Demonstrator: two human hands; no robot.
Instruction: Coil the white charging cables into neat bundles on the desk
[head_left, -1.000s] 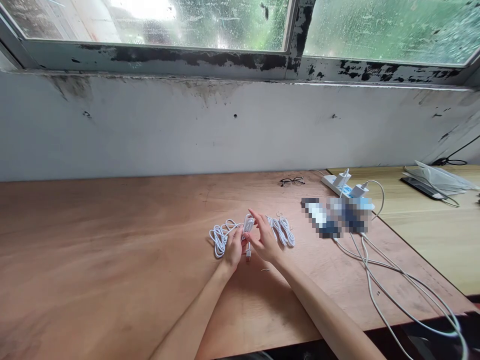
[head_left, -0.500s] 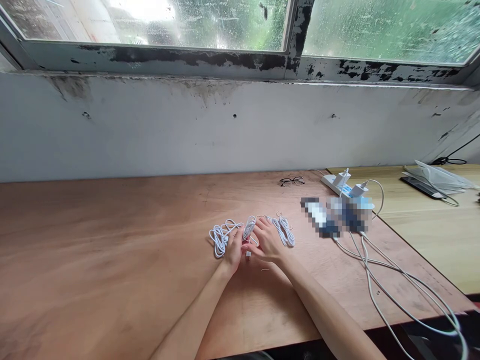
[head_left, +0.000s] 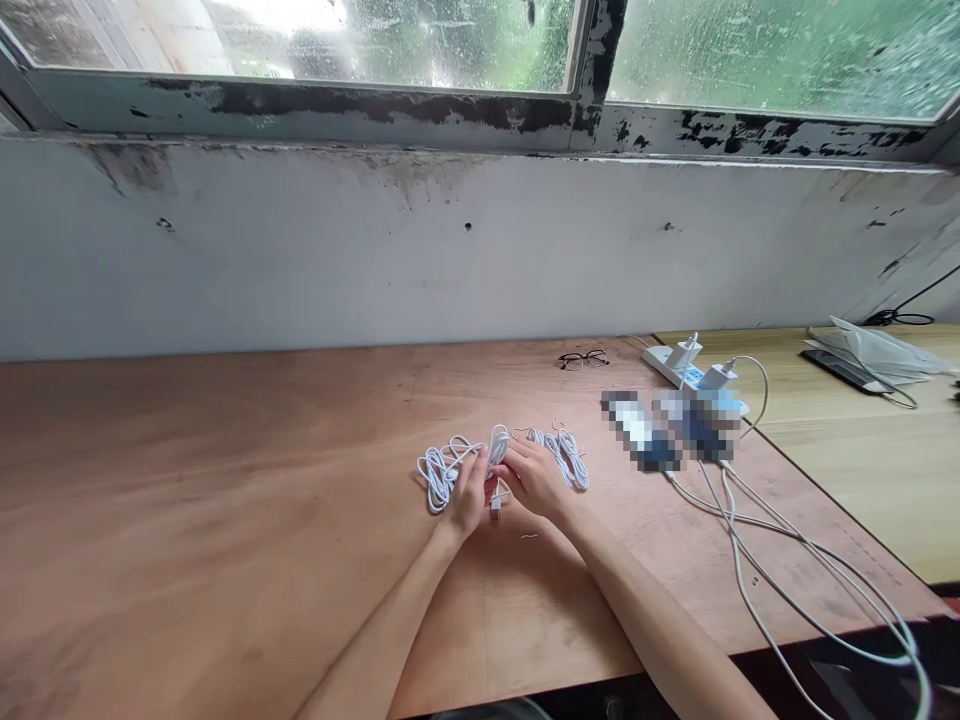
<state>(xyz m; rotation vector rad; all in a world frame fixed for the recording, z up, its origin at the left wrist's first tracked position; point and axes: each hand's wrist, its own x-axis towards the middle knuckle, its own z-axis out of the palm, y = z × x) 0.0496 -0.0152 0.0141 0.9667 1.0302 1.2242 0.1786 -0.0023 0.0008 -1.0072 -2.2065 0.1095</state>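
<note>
Between my two hands, just above the wooden table (head_left: 247, 520), is a coiled white cable (head_left: 499, 440). My left hand (head_left: 469, 492) is closed around the coil's left side. From the right, the fingers of my right hand (head_left: 534, 478) are bent in against the same coil; their tips are partly hidden. A white plug (head_left: 495, 507) hangs below the hands on a short cable end. Loosely looped white cable (head_left: 437, 478) lies beside my left hand. Another white cable bundle (head_left: 570, 462) rests right of my right hand.
A pair of glasses (head_left: 584, 359) lies toward the wall. To the right are a power strip (head_left: 656, 357) with white chargers, blurred-out devices (head_left: 637, 430) and long white cords (head_left: 810, 545) running off the front edge. A short white strand (head_left: 529, 536) lies near my right wrist.
My right hand's fingers have drawn in closer to the coil, and the hands have shifted slightly. The loose cable and the bundle stay where they were.
</note>
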